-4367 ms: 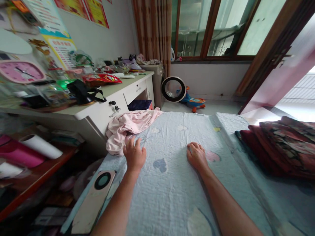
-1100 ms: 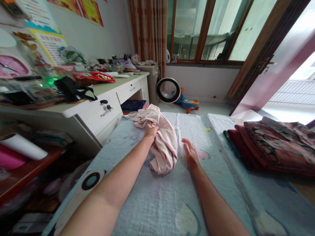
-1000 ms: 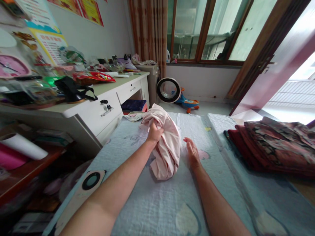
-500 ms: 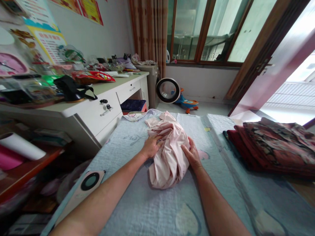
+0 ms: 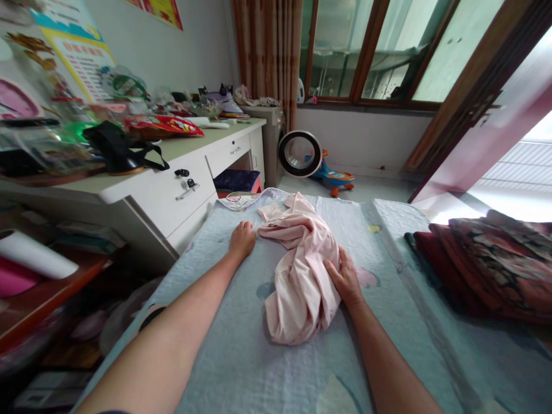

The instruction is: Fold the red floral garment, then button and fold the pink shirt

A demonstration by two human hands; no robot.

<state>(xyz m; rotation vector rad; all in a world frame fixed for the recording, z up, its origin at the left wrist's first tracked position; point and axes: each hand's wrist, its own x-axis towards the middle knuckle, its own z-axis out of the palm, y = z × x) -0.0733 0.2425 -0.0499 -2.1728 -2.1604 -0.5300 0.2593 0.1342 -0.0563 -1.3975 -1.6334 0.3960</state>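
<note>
Two hands work a pink cloth (image 5: pixel 302 276) that lies bunched near the middle of the bed (image 5: pixel 241 368), its upper folds reaching toward the far edge. Half a second ago both hands pressed against the bundle from either side; now the left hand (image 5: pixel 242 238) has slid out toward the left edge, fingers curled on a stretched corner of the fabric, while the right hand (image 5: pixel 345 279) stays cupped against the bundle's right side, fingers closed into its folds. Four seconds ago the cloth hung crumpled over the bed's left edge by the desk (image 5: pixel 172 178), and both palms lay flat on the sheet. The pull to the left suggests the bundle is being drawn open, yet most of it is still wadded.

What kind of garment this is cannot be told, since seams and shape are buried in folds. The left fingertips are hidden behind the knuckles, so the firmness of the pinch is uncertain. The right thumb is lost in the fabric. A dark patterned pile (image 5: pixel 487 264) at the right edge is cut off by the frame. Desk clutter at the left is blurred.
</note>
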